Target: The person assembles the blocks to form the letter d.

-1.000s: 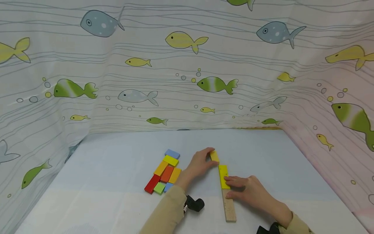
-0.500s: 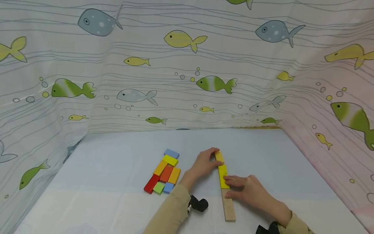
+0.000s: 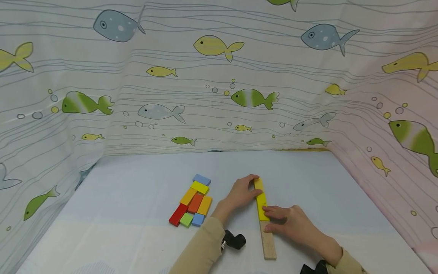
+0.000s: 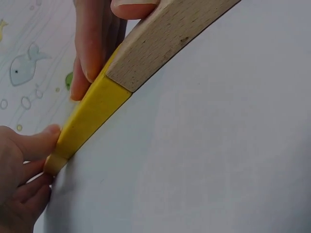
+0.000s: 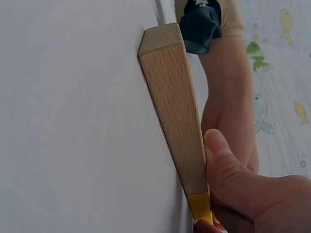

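Note:
My left hand (image 3: pixel 238 193) pinches the far yellow block (image 3: pixel 258 184) between thumb and fingers. It stands end to end with a brighter yellow block (image 3: pixel 261 211), and a plain wooden block (image 3: pixel 268 241) continues the row toward me. My right hand (image 3: pixel 301 224) rests along the row's right side with fairly straight fingers. Its fingertips touch the brighter yellow block, and its thumb (image 5: pixel 218 145) lies against the wooden block. In the left wrist view, the yellow block (image 4: pixel 92 114) and wooden block (image 4: pixel 150 51) meet flush at the joint.
Left of my left forearm lies a flat cluster of coloured blocks, among them a red block (image 3: pixel 178 215), a green block (image 3: pixel 186 220) and a blue block (image 3: pixel 201 179). The white table (image 3: pixel 137 190) is backed by a fish-print curtain (image 3: pixel 205 83). A black wrist camera (image 3: pixel 234 239) sticks out from my left sleeve.
My left hand has moved right with the far yellow block, from offset left of the row into line with it. My right hand has stayed in place.

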`<state>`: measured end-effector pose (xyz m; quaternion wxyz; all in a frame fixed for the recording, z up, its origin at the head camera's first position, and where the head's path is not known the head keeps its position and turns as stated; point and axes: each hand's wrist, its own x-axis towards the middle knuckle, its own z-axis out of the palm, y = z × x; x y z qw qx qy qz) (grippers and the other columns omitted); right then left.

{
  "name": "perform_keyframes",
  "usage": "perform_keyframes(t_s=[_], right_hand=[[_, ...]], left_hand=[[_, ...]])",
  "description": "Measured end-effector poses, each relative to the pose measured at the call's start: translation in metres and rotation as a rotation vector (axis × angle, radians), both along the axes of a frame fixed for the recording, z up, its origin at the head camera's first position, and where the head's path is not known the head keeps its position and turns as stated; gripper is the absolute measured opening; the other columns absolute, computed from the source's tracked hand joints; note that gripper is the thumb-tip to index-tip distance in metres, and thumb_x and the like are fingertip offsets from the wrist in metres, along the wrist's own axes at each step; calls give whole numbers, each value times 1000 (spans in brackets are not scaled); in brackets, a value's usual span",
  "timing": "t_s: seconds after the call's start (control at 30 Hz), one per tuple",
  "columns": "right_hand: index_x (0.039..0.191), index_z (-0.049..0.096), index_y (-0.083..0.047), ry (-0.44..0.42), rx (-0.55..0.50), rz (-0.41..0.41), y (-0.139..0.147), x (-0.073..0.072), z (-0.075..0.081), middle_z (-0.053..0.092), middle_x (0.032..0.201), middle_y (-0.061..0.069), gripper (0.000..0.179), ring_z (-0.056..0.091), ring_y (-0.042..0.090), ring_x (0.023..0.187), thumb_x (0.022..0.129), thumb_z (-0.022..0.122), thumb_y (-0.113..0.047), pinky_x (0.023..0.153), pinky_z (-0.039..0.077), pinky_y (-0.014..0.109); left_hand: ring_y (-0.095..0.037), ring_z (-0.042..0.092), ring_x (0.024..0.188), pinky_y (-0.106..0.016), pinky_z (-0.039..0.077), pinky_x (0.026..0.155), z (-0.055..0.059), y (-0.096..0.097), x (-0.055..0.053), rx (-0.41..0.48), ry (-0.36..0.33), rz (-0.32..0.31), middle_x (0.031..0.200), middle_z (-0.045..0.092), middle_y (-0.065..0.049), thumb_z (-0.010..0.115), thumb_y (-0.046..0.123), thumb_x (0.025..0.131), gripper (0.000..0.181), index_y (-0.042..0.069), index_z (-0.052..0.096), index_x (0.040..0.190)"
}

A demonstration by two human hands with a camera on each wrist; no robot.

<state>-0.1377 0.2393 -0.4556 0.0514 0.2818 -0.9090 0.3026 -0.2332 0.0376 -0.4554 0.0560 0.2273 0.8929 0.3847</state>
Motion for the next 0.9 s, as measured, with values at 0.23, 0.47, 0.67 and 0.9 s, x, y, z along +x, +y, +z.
perform_keyframes(t_s=[0.23,0.47,0.67,0.9], right_hand=[[116,75,-10,2,4,12,1,0,-1,72,121,-5,52,68,19,113,81,76,-48,87,59,39],[119,74,-11,-8,19,13,2,0,-1,71,123,-5,53,67,19,115,83,74,-50,88,59,40],[118,74,-9,-3,10,18,2,0,0,71,122,-3,53,67,20,115,82,75,-49,87,59,39],[118,74,-10,-10,12,10,3,-1,-2,71,122,-4,55,67,20,115,82,74,-51,87,59,39]], left_hand=[[-21,51,135,-38,38,116,-2,1,1,6,12,2,144,57,-5,65,27,98,48,12,53,142],[-21,51,135,-37,38,116,-3,1,1,11,25,7,143,58,-6,65,27,97,48,11,53,142],[-22,51,135,-37,38,116,-3,0,2,19,18,11,143,57,-5,65,28,98,49,12,53,142],[-22,51,136,-38,39,115,-4,1,2,25,12,21,144,57,-5,65,28,98,48,12,53,142]])
